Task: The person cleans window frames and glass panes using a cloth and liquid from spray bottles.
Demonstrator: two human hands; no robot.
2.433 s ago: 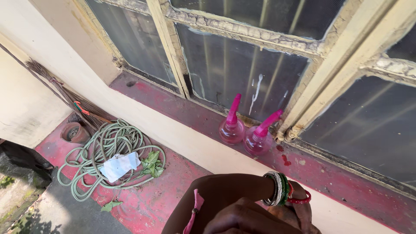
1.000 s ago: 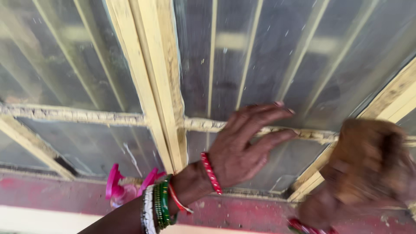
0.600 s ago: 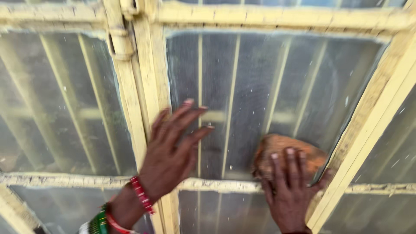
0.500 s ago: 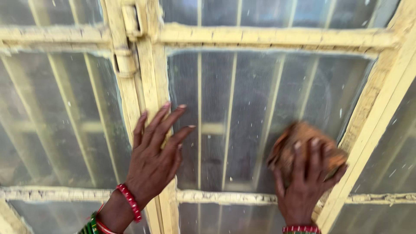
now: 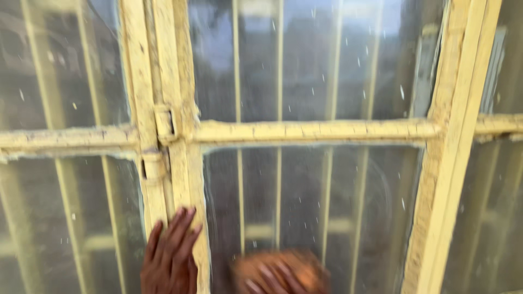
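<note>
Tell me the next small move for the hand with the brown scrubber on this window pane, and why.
Probably sweep the brown scrubber upward over the pane. The right hand presses it at the pane's bottom edge, white specks dot the glass above, and the left hand is braced flat on the yellow frame.

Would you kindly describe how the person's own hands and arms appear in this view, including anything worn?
Only the fingers of the left hand and right hand show at the bottom edge. Both are bare: no gloves, rings or sleeves visible. The wrists are out of frame, and the right hand is blurred.
</note>
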